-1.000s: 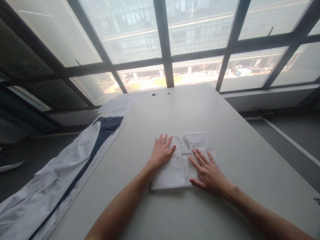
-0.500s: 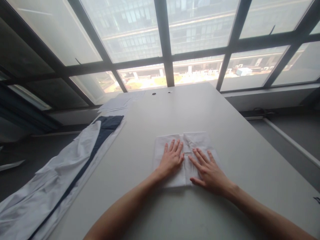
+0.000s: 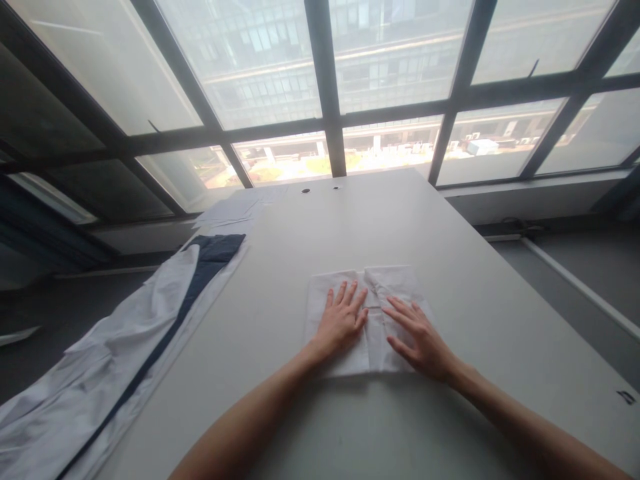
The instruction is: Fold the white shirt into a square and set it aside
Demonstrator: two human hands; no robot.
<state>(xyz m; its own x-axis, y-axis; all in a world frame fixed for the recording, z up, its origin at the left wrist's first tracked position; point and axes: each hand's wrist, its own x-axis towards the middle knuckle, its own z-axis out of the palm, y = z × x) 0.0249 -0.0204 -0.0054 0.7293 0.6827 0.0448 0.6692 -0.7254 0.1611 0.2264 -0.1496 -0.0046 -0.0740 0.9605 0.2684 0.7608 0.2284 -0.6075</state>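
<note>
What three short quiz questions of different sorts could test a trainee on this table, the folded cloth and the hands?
1. True or false: both hands lie flat on the folded white cloth.
2. Which lies along the left edge of the table? A) a white and dark blue garment B) a stack of books C) a laptop
3. Fill in: the left hand and right hand rest with fingers ____, gripping nothing.

Key
1. True: each palm presses on one half of the cloth.
2. A: the white and dark blue garment hangs partly over that edge.
3. Spread.
</note>
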